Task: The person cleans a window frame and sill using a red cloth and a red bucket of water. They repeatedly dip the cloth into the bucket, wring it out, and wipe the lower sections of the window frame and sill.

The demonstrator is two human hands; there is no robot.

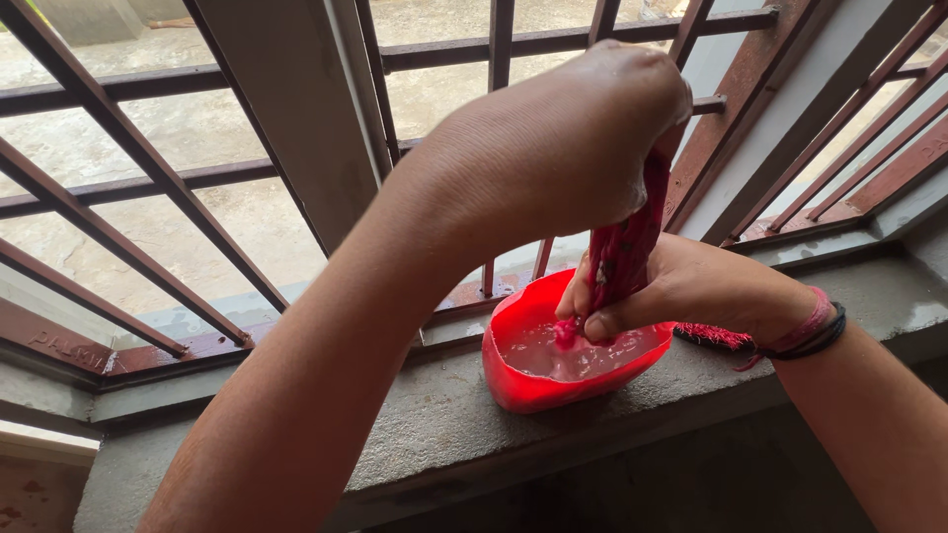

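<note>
Left forearm fills the near foreground, rising to the left hand (573, 138), fisted around the top of a twisted red cloth (624, 252); cloth hangs upright over a red bowl (523, 390) of cloudy water on the concrete ledge (434, 434); right hand (671, 291) pinches its lower end just above the water; wringing looks midway, cloth wet, not yet lifted clear.

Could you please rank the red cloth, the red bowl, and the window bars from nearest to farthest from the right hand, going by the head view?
From the right hand:
1. Red cloth: in its grip, twisted upright between both hands.
2. Red bowl: directly below, on the concrete sill; whether the fingertips touch its rim is unclear.
3. Window bars: behind the sill, farthest.
</note>
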